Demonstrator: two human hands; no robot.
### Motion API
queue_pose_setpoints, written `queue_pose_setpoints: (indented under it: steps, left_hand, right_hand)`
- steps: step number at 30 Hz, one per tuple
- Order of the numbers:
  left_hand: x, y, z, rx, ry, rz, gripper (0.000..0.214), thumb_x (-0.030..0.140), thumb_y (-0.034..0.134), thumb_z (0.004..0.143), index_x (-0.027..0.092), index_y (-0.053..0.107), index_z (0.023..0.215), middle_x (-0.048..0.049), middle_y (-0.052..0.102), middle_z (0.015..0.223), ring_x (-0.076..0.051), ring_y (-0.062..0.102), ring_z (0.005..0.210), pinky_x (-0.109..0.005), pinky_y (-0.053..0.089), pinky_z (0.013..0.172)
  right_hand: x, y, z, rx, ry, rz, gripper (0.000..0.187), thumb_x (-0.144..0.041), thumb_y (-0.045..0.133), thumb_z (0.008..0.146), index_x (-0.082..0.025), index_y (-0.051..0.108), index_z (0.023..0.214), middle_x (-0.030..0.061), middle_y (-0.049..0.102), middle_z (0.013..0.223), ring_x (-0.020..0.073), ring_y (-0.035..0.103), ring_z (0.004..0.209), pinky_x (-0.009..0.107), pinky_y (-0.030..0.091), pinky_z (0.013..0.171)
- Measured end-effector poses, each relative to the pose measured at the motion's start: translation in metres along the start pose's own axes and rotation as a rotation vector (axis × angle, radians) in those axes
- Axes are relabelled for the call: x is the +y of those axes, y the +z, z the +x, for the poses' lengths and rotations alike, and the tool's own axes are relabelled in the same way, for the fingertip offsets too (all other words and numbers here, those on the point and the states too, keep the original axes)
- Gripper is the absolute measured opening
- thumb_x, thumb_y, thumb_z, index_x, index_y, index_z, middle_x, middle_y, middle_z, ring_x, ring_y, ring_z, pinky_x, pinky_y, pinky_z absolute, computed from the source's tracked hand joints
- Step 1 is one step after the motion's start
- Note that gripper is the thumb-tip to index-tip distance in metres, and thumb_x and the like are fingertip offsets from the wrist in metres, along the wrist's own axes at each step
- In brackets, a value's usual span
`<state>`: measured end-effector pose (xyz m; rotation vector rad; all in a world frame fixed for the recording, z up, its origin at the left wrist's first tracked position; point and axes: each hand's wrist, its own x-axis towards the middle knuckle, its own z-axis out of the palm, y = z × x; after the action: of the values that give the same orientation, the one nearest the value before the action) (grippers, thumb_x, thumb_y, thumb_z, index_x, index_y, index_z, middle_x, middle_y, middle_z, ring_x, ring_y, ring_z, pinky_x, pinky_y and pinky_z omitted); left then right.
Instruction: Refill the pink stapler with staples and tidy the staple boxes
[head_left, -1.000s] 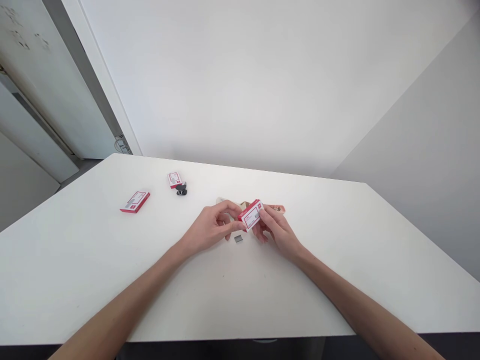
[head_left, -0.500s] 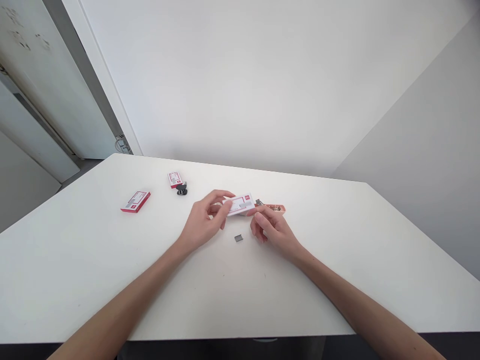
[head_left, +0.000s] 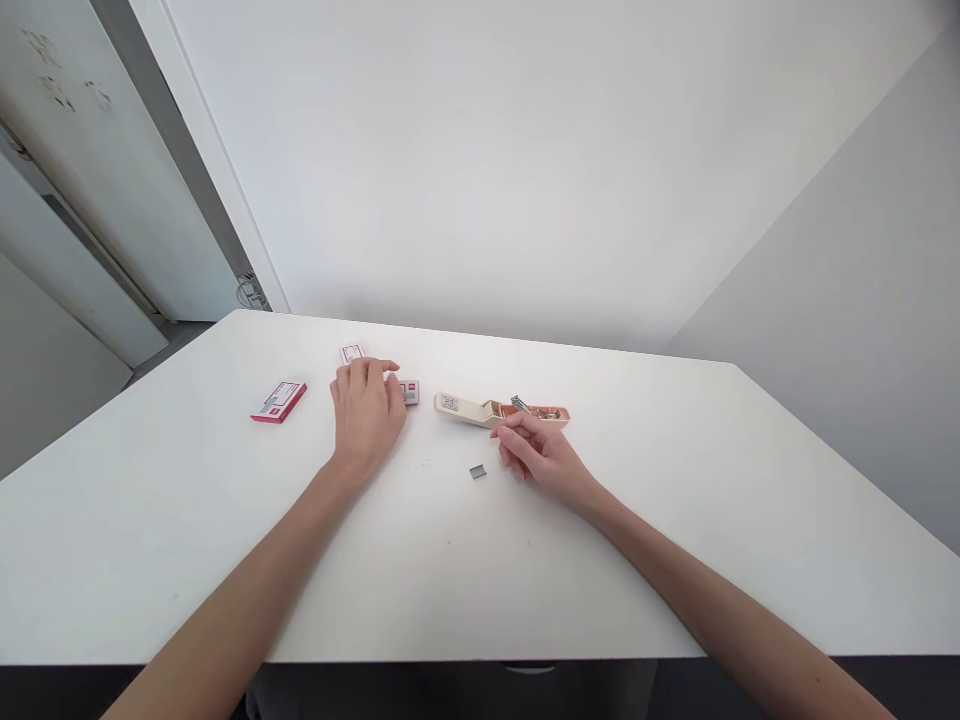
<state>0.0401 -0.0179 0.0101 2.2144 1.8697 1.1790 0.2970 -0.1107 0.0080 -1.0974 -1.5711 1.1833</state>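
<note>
My left hand lies palm down at the left-middle of the white table, its fingers curled over a small red and white staple box that rests on the table. My right hand sits further right with thumb and forefinger pinched together, close to the near side of a beige stapler lying opened out flat. Whether anything is in that pinch I cannot make out. A short grey strip of staples lies on the table just left of my right hand.
A second red and white box lies to the left, and a third behind my left hand. A wall stands behind the table and a door frame at the far left.
My left hand carried the staple box away from the right hand, to the left, and down onto the table. The right hand let go of it and stayed by the stapler, which is now uncovered.
</note>
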Motion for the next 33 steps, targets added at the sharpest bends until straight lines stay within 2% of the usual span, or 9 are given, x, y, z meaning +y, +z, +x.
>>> queue_pose_setpoints:
  steps: [4,7,12,18,25,29,33]
  left_hand:
    - [0.001,0.002,-0.005,-0.088,0.165,0.024,0.023,0.034,0.053,0.098,0.023,0.068,0.113,-0.0117,0.073,0.122,-0.036,0.053,0.127,-0.054,0.038,0.111]
    - [-0.001,0.003,-0.006,-0.109,0.203,0.066,0.02,0.035,0.056,0.096,0.024,0.069,0.106,-0.0107,0.076,0.115,-0.036,0.055,0.125,-0.054,0.037,0.111]
    - [-0.004,0.002,-0.005,-0.105,0.155,0.139,0.026,0.022,0.053,0.09,0.023,0.067,0.113,-0.0105,0.074,0.104,-0.036,0.06,0.114,-0.053,0.039,0.107]
    - [-0.007,0.0,-0.005,-0.069,0.153,0.238,0.046,0.006,0.046,0.083,0.018,0.062,0.124,-0.0158,0.069,0.12,-0.037,0.057,0.118,-0.053,0.04,0.105]
    - [-0.015,-0.001,-0.002,-0.053,0.101,0.299,0.058,0.0,0.043,0.075,0.019,0.061,0.128,-0.0203,0.06,0.125,-0.041,0.052,0.121,-0.057,0.042,0.101]
    - [-0.02,-0.001,0.0,-0.033,0.087,0.311,0.059,0.001,0.044,0.074,0.018,0.059,0.128,-0.0233,0.056,0.131,-0.044,0.048,0.126,-0.062,0.041,0.103]
    - [-0.026,-0.002,0.002,-0.007,0.072,0.353,0.058,0.0,0.045,0.072,0.015,0.058,0.126,-0.025,0.054,0.134,-0.046,0.044,0.134,-0.065,0.038,0.108]
  right_hand:
    - [-0.002,0.002,0.0,0.002,0.021,-0.002,0.04,-0.061,0.058,0.102,-0.022,0.067,0.102,-0.0028,0.062,0.073,0.0107,0.049,0.055,0.028,0.043,0.057]
    - [-0.002,0.002,0.0,0.006,0.027,-0.007,0.041,-0.062,0.059,0.101,-0.022,0.067,0.1,-0.0023,0.063,0.073,0.0111,0.05,0.054,0.028,0.043,0.056]
    - [-0.002,0.002,-0.001,-0.012,0.032,-0.04,0.038,-0.059,0.061,0.101,-0.022,0.067,0.097,-0.0017,0.063,0.072,0.0115,0.05,0.056,0.028,0.043,0.055]
    - [0.002,0.004,-0.002,-0.021,-0.017,-0.148,0.029,-0.048,0.061,0.101,-0.023,0.067,0.089,0.001,0.065,0.075,0.0149,0.055,0.064,0.031,0.046,0.06]
    - [0.01,0.001,-0.002,-0.039,-0.187,-0.357,0.014,-0.038,0.067,0.099,-0.026,0.071,0.104,0.0026,0.067,0.085,0.0181,0.058,0.075,0.033,0.048,0.066]
    - [0.011,0.0,-0.002,-0.115,-0.258,-0.471,0.018,-0.038,0.072,0.096,-0.029,0.073,0.112,0.0047,0.066,0.095,0.0217,0.063,0.09,0.036,0.054,0.079]
    - [0.012,0.001,-0.003,-0.145,-0.263,-0.499,0.013,-0.037,0.071,0.098,-0.029,0.075,0.107,0.0063,0.066,0.103,0.0222,0.063,0.094,0.038,0.055,0.082]
